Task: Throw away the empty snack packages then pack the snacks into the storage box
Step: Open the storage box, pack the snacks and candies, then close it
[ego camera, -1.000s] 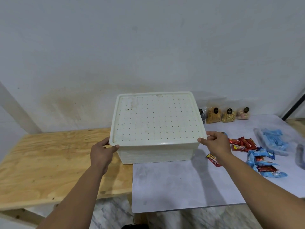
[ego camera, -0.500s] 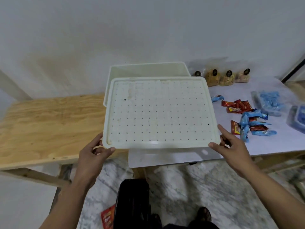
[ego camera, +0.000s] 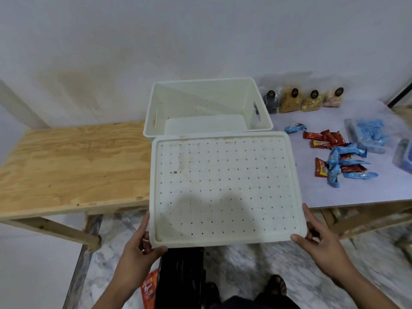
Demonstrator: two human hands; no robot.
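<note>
The white storage box stands open and empty at the back of the table. I hold its perforated white lid flat in front of it, over the table's near edge. My left hand grips the lid's near left corner and my right hand grips its near right corner. Red and blue snack packets lie scattered on the grey sheet to the right. Several clear bags of snacks stand against the wall behind them.
A plywood tabletop stretches to the left. Clear containers with blue contents sit at the far right. A black bin stands on the marble floor below the lid, with a red wrapper beside it.
Both hands lifted the lid off the box and drew it toward me and down. The box now stands open.
</note>
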